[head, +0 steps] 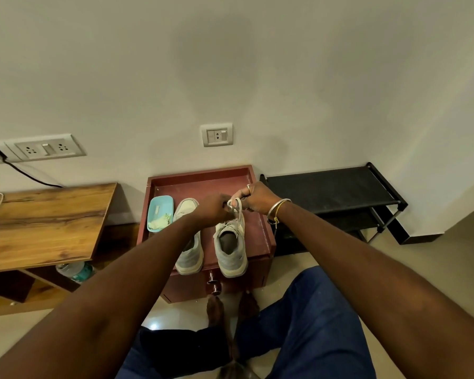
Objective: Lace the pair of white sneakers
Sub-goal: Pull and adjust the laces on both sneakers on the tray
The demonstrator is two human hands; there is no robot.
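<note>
White sneaker [231, 246] lacing was under way: left hand [212, 210] and right hand [255, 199] pinched its lace [239, 214]; next, probably pulling it snug.

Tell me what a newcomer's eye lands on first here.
Both arms reach to the middle, where the left hand and right hand pinch a white lace above the right sneaker on the red cabinet. The left sneaker sits beside it, a light blue container beyond that.
</note>
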